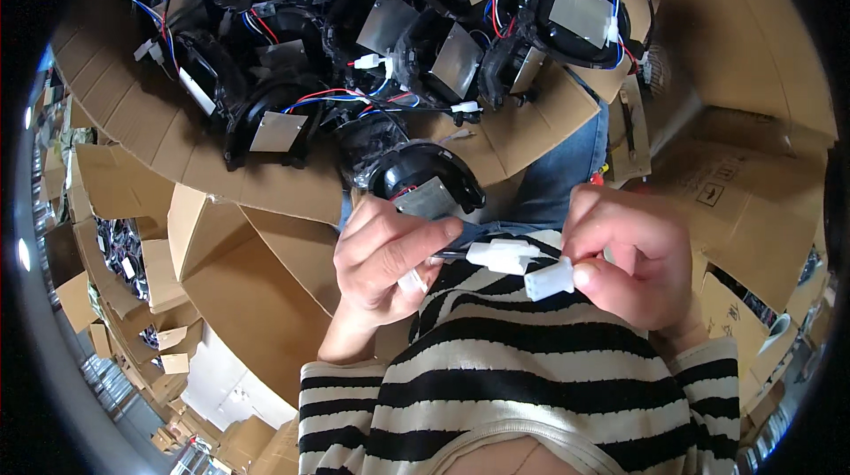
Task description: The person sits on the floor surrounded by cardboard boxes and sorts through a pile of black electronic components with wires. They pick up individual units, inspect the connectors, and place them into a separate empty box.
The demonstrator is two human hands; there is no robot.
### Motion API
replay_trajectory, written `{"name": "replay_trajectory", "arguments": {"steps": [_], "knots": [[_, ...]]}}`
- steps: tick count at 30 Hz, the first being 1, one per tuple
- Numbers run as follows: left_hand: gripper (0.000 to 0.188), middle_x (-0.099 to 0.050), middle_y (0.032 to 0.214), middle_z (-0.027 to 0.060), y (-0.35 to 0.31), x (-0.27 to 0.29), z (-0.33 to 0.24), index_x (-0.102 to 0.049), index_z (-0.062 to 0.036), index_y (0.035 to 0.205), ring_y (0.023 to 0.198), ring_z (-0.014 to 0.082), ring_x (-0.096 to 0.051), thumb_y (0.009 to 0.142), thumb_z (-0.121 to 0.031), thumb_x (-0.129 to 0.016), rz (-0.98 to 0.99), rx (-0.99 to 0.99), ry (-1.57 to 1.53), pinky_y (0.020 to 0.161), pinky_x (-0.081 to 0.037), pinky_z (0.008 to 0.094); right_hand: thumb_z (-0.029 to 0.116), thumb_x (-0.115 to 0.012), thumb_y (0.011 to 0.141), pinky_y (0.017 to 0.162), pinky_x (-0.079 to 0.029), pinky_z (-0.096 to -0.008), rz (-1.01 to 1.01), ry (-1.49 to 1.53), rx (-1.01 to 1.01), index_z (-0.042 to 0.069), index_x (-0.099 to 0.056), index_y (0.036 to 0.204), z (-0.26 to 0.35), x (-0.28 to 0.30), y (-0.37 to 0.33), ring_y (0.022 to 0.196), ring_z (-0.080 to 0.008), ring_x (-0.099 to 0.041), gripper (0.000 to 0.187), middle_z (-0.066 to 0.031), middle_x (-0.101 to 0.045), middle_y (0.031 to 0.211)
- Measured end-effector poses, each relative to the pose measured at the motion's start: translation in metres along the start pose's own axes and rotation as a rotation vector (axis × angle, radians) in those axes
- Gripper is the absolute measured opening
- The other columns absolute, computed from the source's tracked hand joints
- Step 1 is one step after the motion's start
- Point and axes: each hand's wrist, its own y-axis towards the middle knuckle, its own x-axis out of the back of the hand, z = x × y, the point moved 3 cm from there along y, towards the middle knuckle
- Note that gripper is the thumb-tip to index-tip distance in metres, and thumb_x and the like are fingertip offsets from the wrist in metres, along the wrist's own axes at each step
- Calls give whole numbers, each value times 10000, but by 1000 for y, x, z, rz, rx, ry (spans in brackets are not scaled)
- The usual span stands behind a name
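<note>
In front of my striped top, my left hand (387, 255) is closed, its thumb and forefinger pinching a dark cable that ends in a white plastic connector (501, 256). Another small white piece (413, 281) shows under those fingers. My right hand (630, 255) pinches a second white connector (550, 279), blocky and slightly lower. The two connectors are close together; whether they touch or are joined, I cannot tell. Just beyond my left hand sits a black curved housing (425, 169) with a silver metal plate (427, 199).
A large cardboard box (142, 121) ahead holds several black housings with silver plates (580, 10) and loose red, blue and white wires. Open boxes stand at the left (257, 298) and right (744, 183). My jeans (567, 161) show below the box flap.
</note>
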Motion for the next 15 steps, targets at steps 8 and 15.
{"name": "replay_trajectory", "arguments": {"steps": [8, 15], "knots": [[232, -490, 636, 4, -15, 2, -2, -625, -50, 829, 517, 149, -391, 621, -145, -586, 26, -77, 246, 475, -305, 271, 25, -557, 671, 452, -317, -240, -17, -215, -139, 24, -510, 660, -13, 1, -3, 513, -125, -439, 48, -32, -474, 594], [345, -462, 644, -23, -29, -10, -12, -634, -70, 834, 526, 119, -359, 501, -148, -593, -54, -167, 342, 463, -284, 236, 21, -561, 658, 473, -341, -277, 13, -257, -99, 24, -519, 666, -28, -5, -13, 542, -181, -469, 43, -59, -491, 606]]}}
